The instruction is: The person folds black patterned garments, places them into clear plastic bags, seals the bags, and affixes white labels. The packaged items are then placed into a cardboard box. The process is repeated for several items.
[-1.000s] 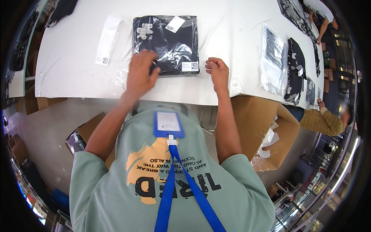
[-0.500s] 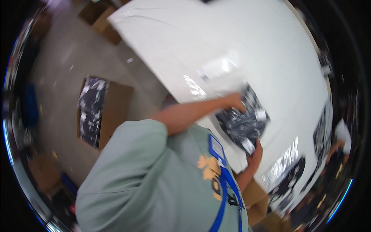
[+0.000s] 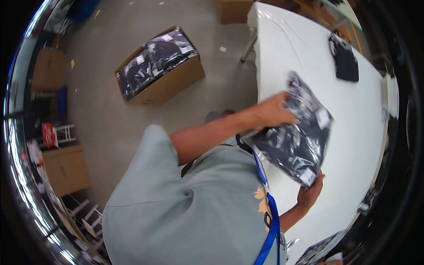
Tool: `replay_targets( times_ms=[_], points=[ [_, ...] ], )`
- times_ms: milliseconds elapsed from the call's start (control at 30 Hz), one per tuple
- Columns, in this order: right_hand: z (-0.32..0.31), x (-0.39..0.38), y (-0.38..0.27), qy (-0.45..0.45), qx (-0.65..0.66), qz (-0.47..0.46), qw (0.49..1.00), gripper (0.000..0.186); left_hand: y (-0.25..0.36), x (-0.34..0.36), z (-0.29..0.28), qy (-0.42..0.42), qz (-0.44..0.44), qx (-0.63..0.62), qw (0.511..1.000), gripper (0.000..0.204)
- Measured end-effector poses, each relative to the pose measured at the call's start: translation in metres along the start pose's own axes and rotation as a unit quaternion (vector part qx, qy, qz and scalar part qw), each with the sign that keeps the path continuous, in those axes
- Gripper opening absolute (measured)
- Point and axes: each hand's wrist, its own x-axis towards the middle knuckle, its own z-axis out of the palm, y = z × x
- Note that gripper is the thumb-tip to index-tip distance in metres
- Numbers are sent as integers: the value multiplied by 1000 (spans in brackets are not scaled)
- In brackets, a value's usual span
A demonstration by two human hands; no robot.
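A dark folded garment in a clear plastic bag [image 3: 297, 139], with white labels at two of its corners, is held tilted in front of my body at the white table. My left hand [image 3: 277, 110] is closed on its upper left part, the thumb lying over the plastic. At the bag's lower corner, beside a white label [image 3: 308, 176], my right hand [image 3: 311, 193] grips the edge, its fingers partly hidden behind the bag.
An open cardboard box [image 3: 170, 81] full of similar bagged garments [image 3: 154, 62] stands on the floor left of the white-covered table [image 3: 274, 48]. A dark garment [image 3: 344, 59] lies on the table's far end. More bagged pieces [image 3: 324, 247] lie near the lower right.
My view has turned toward the box on the left, which shows higher in the picture. Both hands have kept hold of the bagged garment, which appears larger and lifted from the table.
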Motion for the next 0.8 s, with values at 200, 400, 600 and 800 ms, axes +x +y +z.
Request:
replay_targets(
  times_ms=[200, 400, 600, 800],
  points=[
    [93, 28, 13, -110, -137, 36, 984, 44, 15, -98, -129, 311, 151, -64, 936, 65],
    [111, 22, 33, -157, -160, 56, 973, 41, 59, -182, -246, 454, 243, -8, 857, 59],
    [96, 21, 43, -124, -147, 74, 979, 39, 47, -268, -385, 661, 168, 195, 704, 73],
    [73, 13, 67, -55, -120, 95, 987, 35, -161, -249, -411, 707, 18, 248, 661, 94]
  ],
)
